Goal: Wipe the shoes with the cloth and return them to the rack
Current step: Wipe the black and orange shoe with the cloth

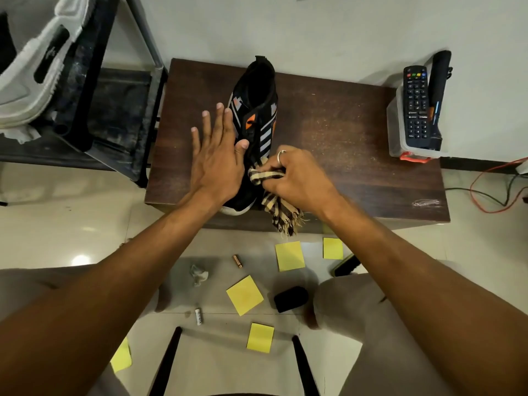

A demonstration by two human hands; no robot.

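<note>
Forearms: both bare, reaching from the bottom corners up to the table; the knees sit below them, with two black chair legs between.

Floor between the knees: yellow sticky notes scattered about, two small batteries, a crumpled scrap of paper and a small black object.

Plastic tub: clear, at the right edge of the table. A black remote and a long black object lie side by side at its top; I cannot tell whether they are inside it or on its lid. Something orange-red shows under its near edge.

Rack: dark metal, left of the table. It holds a white shoe, tilted so its ridged sole shows.

Shoe: black, with orange patches, white and grey stripes on both sides and a white sole visible at the toe. It stands upright in the middle-left of the table, toe towards the person, heel towards the wall.

Cloth: beige and dark brown check, bunched against the right side of the shoe's toe, its fringed end hanging over the near table edge.

Left hand: fingers straight and spread, palm flat against the shoe's left side, thumb lying on the upper.

Right hand: fingers curled tight round the bunched cloth, pressing it to the shoe; a ring is on one finger.

Wires: red and dark, trailing on the floor to the right of the table.
</note>
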